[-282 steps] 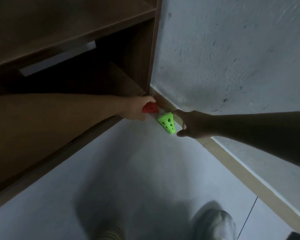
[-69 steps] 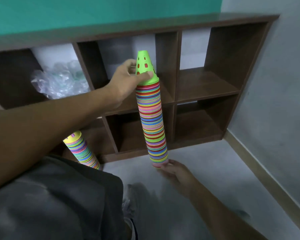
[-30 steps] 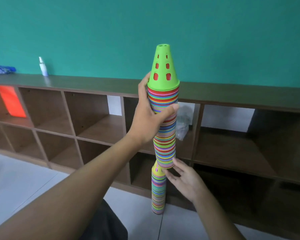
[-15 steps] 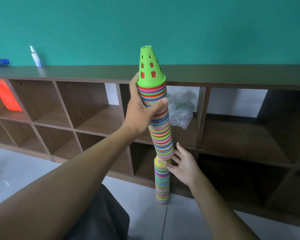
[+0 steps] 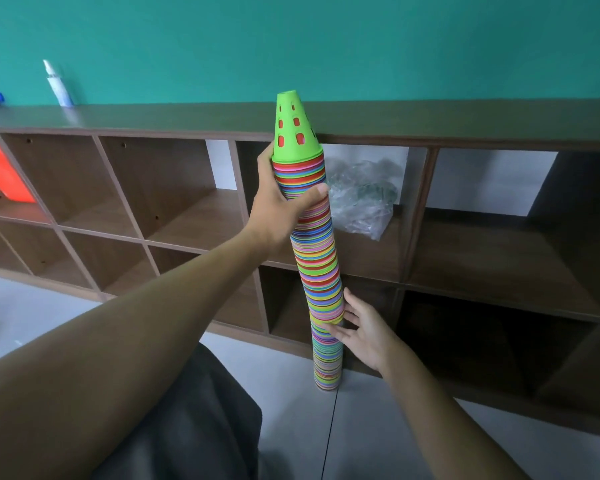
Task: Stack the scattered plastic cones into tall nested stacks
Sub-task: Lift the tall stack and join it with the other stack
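Cones in my upper stack [image 5: 312,237] stand nearly upright, seated on the floor stack [image 5: 326,355]. My left hand [image 5: 278,206] grips high; my right hand [image 5: 368,330], fingers spread straight, touches the join, nearer for steadying.

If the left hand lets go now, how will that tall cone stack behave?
Likely top-heavy: the cone stack is tall, narrow and leaning, standing on the floor. It may bend at the join, where the right hand steadies it. The left hand holds its upper part, so releasing probably tips it.
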Available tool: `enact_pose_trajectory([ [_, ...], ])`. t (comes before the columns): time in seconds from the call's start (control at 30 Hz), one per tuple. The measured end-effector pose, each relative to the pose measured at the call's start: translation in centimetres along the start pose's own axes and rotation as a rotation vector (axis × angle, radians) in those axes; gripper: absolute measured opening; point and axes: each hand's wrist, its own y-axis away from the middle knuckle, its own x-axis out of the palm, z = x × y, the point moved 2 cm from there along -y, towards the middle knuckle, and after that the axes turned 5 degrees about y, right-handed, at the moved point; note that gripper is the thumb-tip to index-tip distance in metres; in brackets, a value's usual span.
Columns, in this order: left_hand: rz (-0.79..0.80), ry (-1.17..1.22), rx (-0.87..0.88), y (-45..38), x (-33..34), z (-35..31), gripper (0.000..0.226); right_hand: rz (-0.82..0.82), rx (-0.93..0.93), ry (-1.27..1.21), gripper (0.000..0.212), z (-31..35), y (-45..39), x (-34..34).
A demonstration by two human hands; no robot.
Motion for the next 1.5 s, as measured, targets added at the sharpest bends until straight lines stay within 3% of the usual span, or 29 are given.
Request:
enact_pose_trajectory([
  [0.1,0.015,0.013,-0.032,0.1,-0.3,0.7,0.087,-0.030,0.010,0.040,0.042,-0.1,-0.2,-0.2],
  [0.23,0.019,0.012,-0.040,0.3,-0.8,1.2,0.087,-0.270,-0.038,0.182,0.049,-0.3,-1.4,-1.3],
  [0.3,0.014,0.013,-0.033,0.2,-1.3,1.4,0.086,-0.334,-0.027,0.135,0.048,-1.1,-1.6,-2.4],
  [0.4,-0.008,0.011,-0.036,0.3,-2.5,1.6,0.082,-0.320,0.042,0.018,0.054,-3.4,-1.5,-4.3],
  [0.77,-0.075,-0.080,-0.092,0.2,-5.6,2.3,0.067,-0.419,0.276,-0.061,0.072,-11.5,-5.3,-7.7],
  [0.93,-0.141,-0.110,-0.162,-0.5,-8.0,3.3,0.078,-0.412,0.363,-0.072,0.083,-14.1,-6.7,-8.7],
  [1.23,-0.248,-0.096,-0.237,-0.8,-11.5,4.7,0.073,-0.385,0.406,-0.194,0.086,-15.4,-10.4,-8.0],
  [1.5,-0.239,-0.040,-0.276,-1.8,-12.7,6.3,0.075,-0.399,0.428,-0.303,0.076,-16.3,-12.3,-7.8],
])
